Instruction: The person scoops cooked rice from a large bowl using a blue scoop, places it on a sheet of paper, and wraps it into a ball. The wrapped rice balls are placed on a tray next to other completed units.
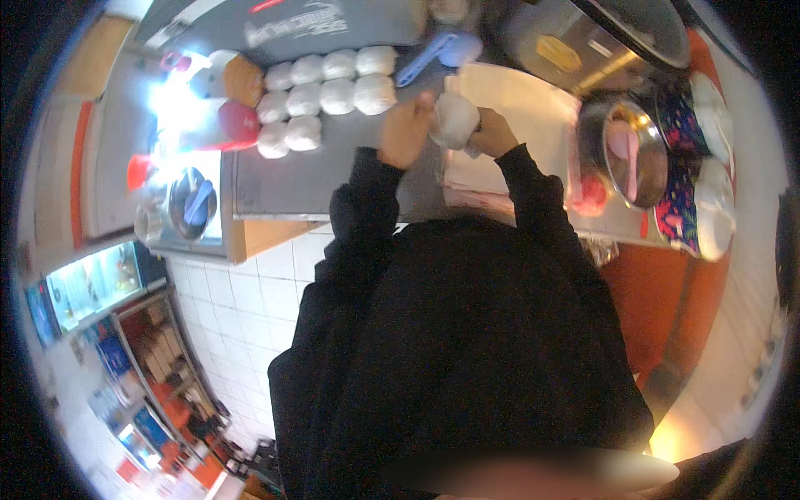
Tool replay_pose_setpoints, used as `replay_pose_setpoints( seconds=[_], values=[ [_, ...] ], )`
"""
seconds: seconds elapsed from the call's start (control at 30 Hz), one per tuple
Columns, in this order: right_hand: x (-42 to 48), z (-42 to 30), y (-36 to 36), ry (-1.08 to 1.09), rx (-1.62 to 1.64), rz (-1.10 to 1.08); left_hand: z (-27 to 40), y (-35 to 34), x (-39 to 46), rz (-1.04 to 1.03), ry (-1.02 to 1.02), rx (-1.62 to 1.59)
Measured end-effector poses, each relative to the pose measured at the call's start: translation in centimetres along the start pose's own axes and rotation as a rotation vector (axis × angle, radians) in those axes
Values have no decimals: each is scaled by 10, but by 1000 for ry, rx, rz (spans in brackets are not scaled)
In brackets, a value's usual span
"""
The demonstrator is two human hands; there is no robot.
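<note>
A round white wrapped bundle (pixel 456 120) is held up in front of me over the counter. My right hand (pixel 495 132) grips it from the right side. At its left edge is my left hand (pixel 405 132), blurred, with its fingers beside the bundle; whether they press on it is unclear. Several similar white bundles (pixel 337 95) stand in rows to the left on the grey counter (pixel 300 181). Beyond my hands lie a blue spoon (pixel 426 60) and a blue rounded scoop or bowl (pixel 461 50). A pale tray or sheet (pixel 509 125) lies under my right forearm.
To the right are a steel bowl (pixel 650 169) holding a pink spoon (pixel 632 156), a red round object (pixel 590 195) and patterned containers (pixel 678 203). At left stand red-and-white bottles (pixel 237 125) and a metal bowl (pixel 176 200) with a blue scoop (pixel 198 203). A large dark pan (pixel 675 31) is at the upper right.
</note>
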State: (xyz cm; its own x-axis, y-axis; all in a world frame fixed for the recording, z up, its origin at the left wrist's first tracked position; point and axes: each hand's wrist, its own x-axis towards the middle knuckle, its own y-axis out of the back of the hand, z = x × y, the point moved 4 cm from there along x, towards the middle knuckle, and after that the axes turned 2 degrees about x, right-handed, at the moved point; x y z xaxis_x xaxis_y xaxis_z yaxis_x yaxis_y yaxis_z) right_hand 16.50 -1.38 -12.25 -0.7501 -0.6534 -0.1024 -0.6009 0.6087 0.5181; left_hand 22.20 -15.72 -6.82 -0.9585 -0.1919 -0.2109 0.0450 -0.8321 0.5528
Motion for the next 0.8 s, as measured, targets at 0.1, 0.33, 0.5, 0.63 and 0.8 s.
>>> replay_pose_setpoints(
  seconds=[0.1,0.33,0.5,0.63,0.8],
  values=[
    [15,-24,-22,22,-164,-7,7,-6,-32,608,-311,503],
    [19,-119,-30,407,-418,92,-73,23,-36,232,17,-1268],
    [38,-96,-50,306,-131,-36,-84,33,-44,430,-50,-1168],
    [36,-75,-79,-94,389,-186,-81,42,-42,611,-92,-903],
    [53,-66,-129,-119,834,-72,-119,21,-33,520,35,-999]
  ],
)
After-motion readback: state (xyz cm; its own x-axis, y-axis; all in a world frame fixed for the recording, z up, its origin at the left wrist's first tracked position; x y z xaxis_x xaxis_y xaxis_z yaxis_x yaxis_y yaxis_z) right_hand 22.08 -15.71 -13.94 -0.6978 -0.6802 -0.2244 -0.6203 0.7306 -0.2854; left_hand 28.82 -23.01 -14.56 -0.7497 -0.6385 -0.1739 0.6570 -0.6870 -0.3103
